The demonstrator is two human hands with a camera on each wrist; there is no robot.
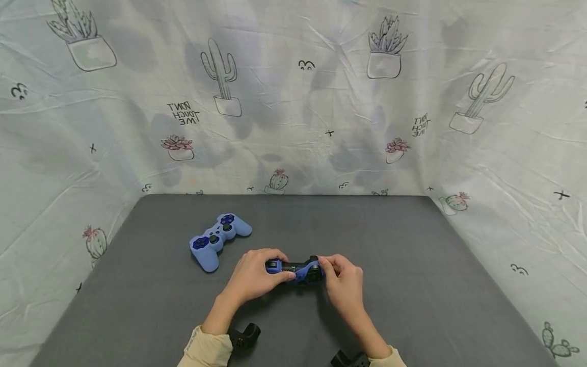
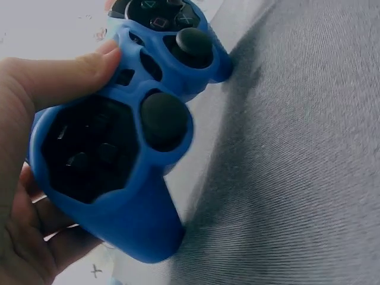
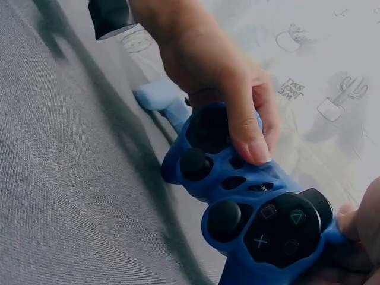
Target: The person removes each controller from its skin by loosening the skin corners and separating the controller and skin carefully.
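1. Closest to the person, two black wrist cameras (image 1: 244, 335) sit on the arms, one on each wrist, so each can look at its own hand.

2. Next, the left hand (image 1: 254, 275) holds the left end of a dark blue game controller (image 1: 295, 269). Its fingers curl under the handle and its thumb (image 2: 71, 74) lies flat on top, near the middle. That keeps the controller from slipping.

3. The right hand (image 1: 341, 280) pinches the right end of the same controller. Its fingers curl around the handle by the shape buttons (image 3: 279, 228). With a hand on each end, the controller stays steady.

4. The controller is just above the grey table (image 1: 412, 285), near the middle of it, between the two hands. Whether it touches the table is hard to tell. Its soft blue skin (image 2: 139, 219) wraps the body and leaves holes for the black sticks and buttons, so they can be pushed.

5. Farther back and to the left, a light blue controller (image 1: 219, 239) lies flat on the table by itself. No hand touches it.

6. Farthest away, a pale cloth with cactus drawings (image 1: 293, 102) hangs behind the table and along both sides, like walls.
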